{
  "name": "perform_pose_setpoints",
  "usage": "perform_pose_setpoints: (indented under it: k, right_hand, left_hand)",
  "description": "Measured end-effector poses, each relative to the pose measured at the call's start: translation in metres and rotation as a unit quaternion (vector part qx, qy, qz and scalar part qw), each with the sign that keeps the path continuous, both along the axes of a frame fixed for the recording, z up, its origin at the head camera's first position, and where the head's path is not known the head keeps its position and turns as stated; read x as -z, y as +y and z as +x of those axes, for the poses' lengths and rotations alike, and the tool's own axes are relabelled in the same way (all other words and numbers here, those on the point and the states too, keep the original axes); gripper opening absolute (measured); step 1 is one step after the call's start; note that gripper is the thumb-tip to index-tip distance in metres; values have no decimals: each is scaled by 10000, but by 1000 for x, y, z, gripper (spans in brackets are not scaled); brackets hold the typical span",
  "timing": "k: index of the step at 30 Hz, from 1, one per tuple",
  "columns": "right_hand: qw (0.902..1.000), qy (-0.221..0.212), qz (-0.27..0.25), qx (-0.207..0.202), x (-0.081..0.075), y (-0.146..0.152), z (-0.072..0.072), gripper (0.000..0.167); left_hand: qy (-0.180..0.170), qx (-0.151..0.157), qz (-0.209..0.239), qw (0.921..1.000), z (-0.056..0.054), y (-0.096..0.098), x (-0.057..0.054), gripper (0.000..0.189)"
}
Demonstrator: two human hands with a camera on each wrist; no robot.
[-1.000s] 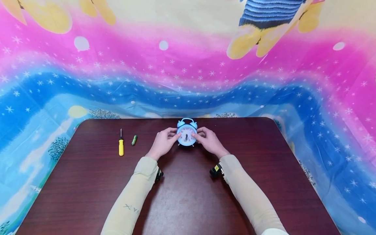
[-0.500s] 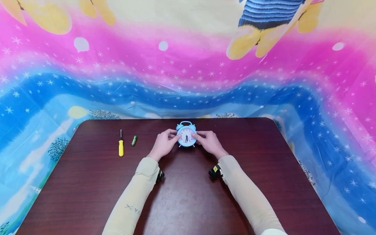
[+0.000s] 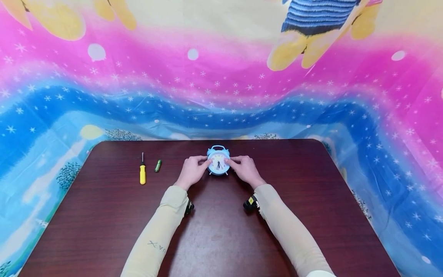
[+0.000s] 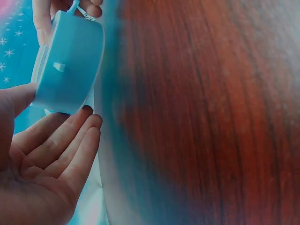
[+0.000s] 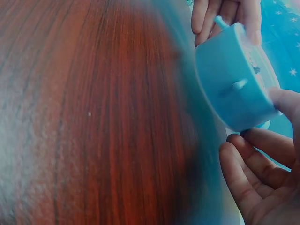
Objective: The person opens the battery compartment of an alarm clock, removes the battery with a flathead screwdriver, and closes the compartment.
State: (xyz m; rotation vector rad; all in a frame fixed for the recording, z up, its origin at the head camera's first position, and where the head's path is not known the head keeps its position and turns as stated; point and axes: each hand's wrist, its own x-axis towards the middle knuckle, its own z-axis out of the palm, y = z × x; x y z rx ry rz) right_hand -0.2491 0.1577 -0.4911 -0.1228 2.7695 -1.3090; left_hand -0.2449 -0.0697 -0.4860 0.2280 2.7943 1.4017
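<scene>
A light blue twin-bell alarm clock [image 3: 218,163] stands upright near the far middle of the table, its white dial facing the person. My left hand [image 3: 192,170] pinches its left side, thumb on the front rim and fingertips behind. On the opposite side my right hand [image 3: 247,169] pinches it the same way. In the left wrist view the clock's blue casing [image 4: 72,61] shows from below with a small foot, between thumb and fingertips. The right wrist view has the casing [image 5: 234,77] too, tilted, with the other hand's fingers at its far side.
A yellow-handled screwdriver [image 3: 142,174] lies to the left on the dark wood table [image 3: 214,238], beside a small green battery [image 3: 158,166]. Behind the table's far edge hangs a colourful printed cloth [image 3: 221,92].
The alarm clock has come slightly toward the person and lower in the head view, with both hands still gripping its sides. The screwdriver and battery have stayed put.
</scene>
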Motion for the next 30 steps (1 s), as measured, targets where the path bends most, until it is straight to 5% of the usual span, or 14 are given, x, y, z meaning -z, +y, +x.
perform_pose_setpoints:
  k: [21, 30]
  right_hand:
    - [9999, -111, -13, 88, 1, -7, -6, 42]
    - [9994, -262, -32, 219, 5, -10, -11, 39]
  left_hand:
    - [225, -245, -370, 9988, -4, 11, 3, 38]
    - [37, -394, -343, 9986, -6, 13, 8, 38]
